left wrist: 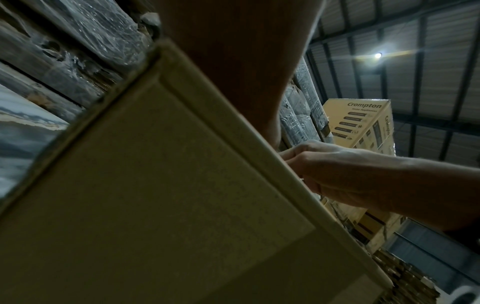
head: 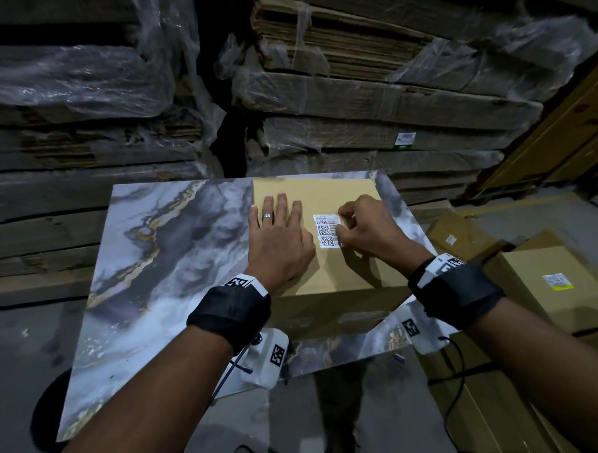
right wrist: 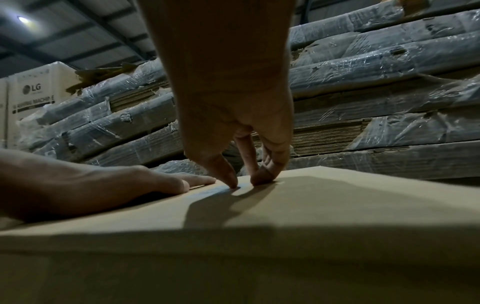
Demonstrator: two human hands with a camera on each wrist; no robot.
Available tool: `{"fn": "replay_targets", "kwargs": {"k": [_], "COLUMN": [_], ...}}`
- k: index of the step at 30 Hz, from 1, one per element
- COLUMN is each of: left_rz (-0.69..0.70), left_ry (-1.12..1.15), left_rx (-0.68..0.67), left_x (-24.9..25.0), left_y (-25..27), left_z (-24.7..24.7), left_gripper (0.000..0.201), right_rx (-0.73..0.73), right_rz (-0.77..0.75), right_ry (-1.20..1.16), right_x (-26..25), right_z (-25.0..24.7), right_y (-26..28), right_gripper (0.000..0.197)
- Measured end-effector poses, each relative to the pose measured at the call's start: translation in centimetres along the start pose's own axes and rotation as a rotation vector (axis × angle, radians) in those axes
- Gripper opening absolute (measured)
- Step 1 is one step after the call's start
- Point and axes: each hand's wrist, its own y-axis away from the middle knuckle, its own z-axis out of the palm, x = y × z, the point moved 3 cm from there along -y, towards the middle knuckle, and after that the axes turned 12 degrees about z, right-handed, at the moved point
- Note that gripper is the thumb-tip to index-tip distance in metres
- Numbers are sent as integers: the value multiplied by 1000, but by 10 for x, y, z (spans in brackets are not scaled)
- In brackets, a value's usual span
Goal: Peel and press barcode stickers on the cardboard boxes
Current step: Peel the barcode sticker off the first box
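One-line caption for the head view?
Left hand flat on cardboard box; right hand presses barcode sticker down.

The print on the barcode sticker [head: 326, 231] is too small to read, and the right hand [head: 368, 228] covers its right edge. The left hand [head: 280, 246] hides part of the cardboard box [head: 347, 265] top. In the left wrist view, the box blocks the sticker and both hands' fingertips.
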Motion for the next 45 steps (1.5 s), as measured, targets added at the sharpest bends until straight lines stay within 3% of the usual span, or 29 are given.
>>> {"fn": "replay_targets", "kwargs": {"k": [6,23,28,33,45], "left_rz": [-5,-15,-14,-15,-16], "left_ry": [4,17,10,5,13], "left_rx": [-7,-15,-12,-11,4], "left_x": [-1,1,1,0,1], "left_y": [0,1,0,0,0], "left_z": [0,-1,-1,0,-1], "left_gripper": [74,74,74,77,74], "right_rx": [-1,-125,-42,-7,-22], "right_rz": [-21,124,90,19,153], "right_ry": [-29,15,-36,31,-10], "right_x": [-6,-19,-6,-14,-18], "right_z": [-6,-8,-11,-5,-6], "right_y": [2,-5,-4,4,-2], "right_gripper": [25,20,42,17,17]}}
